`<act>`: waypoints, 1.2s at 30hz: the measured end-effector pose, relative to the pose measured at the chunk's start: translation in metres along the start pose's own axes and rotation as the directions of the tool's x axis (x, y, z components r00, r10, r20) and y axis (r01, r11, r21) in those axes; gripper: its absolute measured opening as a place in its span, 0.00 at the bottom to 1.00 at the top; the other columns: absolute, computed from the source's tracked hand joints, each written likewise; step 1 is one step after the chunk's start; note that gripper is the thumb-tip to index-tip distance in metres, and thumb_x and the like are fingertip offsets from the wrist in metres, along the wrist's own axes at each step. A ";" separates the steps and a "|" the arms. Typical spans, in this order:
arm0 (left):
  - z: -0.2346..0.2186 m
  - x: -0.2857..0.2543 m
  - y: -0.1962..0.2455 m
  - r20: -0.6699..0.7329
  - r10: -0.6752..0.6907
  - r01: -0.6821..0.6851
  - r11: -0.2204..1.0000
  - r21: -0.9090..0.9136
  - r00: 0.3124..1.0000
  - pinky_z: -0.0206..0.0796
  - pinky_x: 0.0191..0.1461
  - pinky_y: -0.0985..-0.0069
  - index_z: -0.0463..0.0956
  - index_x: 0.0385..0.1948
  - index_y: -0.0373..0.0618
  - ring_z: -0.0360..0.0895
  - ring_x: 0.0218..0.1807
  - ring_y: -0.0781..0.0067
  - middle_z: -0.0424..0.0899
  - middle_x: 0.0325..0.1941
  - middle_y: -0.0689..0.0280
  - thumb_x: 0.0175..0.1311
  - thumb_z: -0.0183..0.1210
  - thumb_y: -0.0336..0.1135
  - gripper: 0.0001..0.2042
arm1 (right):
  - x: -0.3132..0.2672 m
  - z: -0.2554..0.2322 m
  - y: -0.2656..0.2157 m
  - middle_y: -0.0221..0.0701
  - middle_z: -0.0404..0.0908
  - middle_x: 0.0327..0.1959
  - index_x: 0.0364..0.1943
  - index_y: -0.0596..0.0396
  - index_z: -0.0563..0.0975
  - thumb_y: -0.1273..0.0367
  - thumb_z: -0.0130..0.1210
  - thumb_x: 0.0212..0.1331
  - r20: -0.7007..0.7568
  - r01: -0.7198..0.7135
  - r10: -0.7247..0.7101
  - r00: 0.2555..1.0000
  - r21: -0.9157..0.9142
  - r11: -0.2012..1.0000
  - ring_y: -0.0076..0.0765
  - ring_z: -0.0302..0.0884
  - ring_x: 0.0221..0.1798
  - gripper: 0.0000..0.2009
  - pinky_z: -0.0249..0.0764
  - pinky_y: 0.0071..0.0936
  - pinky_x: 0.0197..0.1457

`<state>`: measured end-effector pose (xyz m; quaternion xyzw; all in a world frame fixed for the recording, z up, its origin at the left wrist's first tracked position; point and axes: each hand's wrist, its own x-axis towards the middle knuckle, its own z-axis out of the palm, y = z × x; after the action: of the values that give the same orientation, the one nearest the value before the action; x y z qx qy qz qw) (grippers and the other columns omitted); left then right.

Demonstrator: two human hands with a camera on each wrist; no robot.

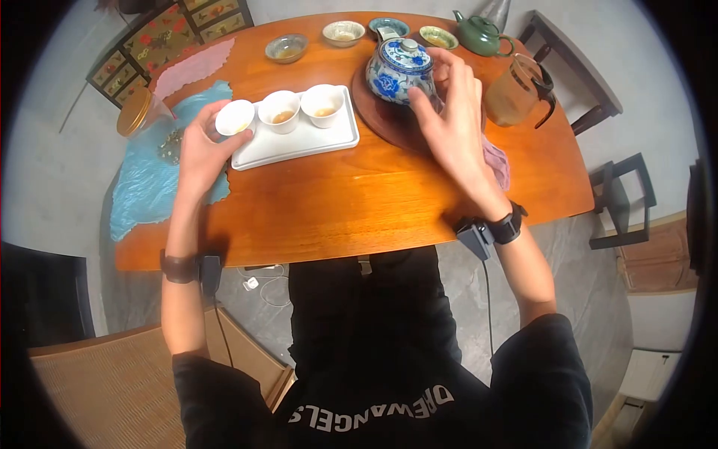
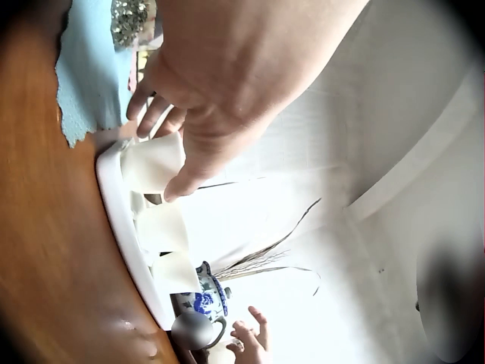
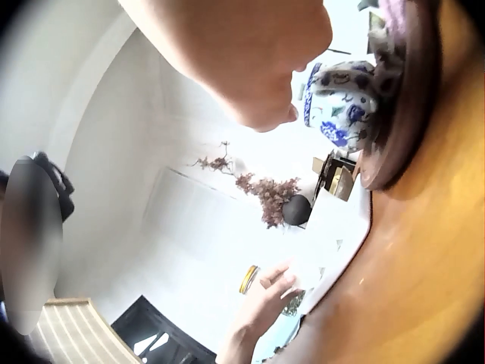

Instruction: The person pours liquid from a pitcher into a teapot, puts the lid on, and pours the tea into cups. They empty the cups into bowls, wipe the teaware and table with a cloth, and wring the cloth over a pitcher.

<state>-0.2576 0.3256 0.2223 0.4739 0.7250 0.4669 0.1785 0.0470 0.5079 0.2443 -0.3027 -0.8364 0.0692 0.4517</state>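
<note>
"Room first. Saw what there?"

"Saw pale walls (image 1: 52, 150) and a grey floor (image 1: 583, 269)."

"And the surface?"

"Found a glossy wooden table (image 1: 336, 206), with a painted cabinet (image 1: 164, 37) past its far left edge and a dark chair (image 1: 615, 202) off its right side. Noted a blue cloth (image 1: 146, 183) rumpled at the left, then a round board (image 1: 370, 116) and a white tray (image 1: 299, 146) side by side nearer the middle."

"Any worry there?"

"Worried about the pitcher (image 1: 512, 97), right of the board and just beside the right hand (image 1: 454, 112). Feared a knock from any outward swing of that wrist. Feared the same for the jar (image 1: 161, 126) on the cloth, from the knuckles of the left hand (image 1: 200, 150)."

"And the pot (image 1: 393, 78)?"

"Found it upright on the board. Saw the right hand close by its handle, thumb and fingers apart, and, in the left wrist view, clear of any grip. Judged a one-sided grasp likely to tip it."

"And the left hand?"

"Saw its thumb and fingers clamped on the left cup (image 1: 235, 117), at the left end of the tray. Could not tell whether lifted clear or resting. Suspected a slip from too light a pinch, and a bump against the middle cup (image 1: 280, 126) from a sideways push."

"And the tea (image 1: 284, 117)?"

"Saw a little in the middle cup and the right cup (image 1: 323, 120). Expected a splash from such a bump."
</note>
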 end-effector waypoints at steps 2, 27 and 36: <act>-0.002 0.000 0.012 -0.088 0.062 -0.059 0.998 0.034 0.994 0.68 0.65 0.67 0.73 0.59 0.39 0.77 0.62 0.66 0.82 0.58 0.56 0.53 0.72 0.31 0.29 | -0.004 0.006 -0.012 0.42 0.74 0.42 0.60 0.55 0.70 0.72 0.61 0.55 0.083 0.111 -0.129 0.988 0.192 0.975 0.50 0.70 0.47 0.25 0.68 0.41 0.54; 0.001 0.030 0.060 0.523 0.672 -0.737 0.050 0.674 0.525 0.65 0.63 0.65 0.78 0.56 0.53 0.71 0.62 0.58 0.75 0.56 0.62 0.43 0.63 0.18 0.31 | 0.005 0.092 -0.031 0.48 0.81 0.44 0.52 0.60 0.73 0.65 0.68 0.49 0.379 -0.076 -0.046 0.924 0.302 0.950 0.59 0.74 0.52 0.26 0.70 0.46 0.57; -0.006 0.016 0.019 -0.031 0.299 -0.273 0.906 0.324 0.954 0.69 0.60 0.68 0.75 0.59 0.51 0.74 0.63 0.69 0.77 0.62 0.67 0.50 0.68 0.25 0.29 | 0.039 0.096 -0.045 0.40 0.77 0.50 0.55 0.46 0.75 0.72 0.65 0.49 0.168 0.368 -0.407 0.898 0.222 0.903 0.52 0.72 0.57 0.25 0.69 0.44 0.58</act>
<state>-0.2601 0.3384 0.2447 0.5785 0.7195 0.3842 0.0007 -0.0660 0.5089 0.2339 -0.0772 -0.9129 0.0864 0.3913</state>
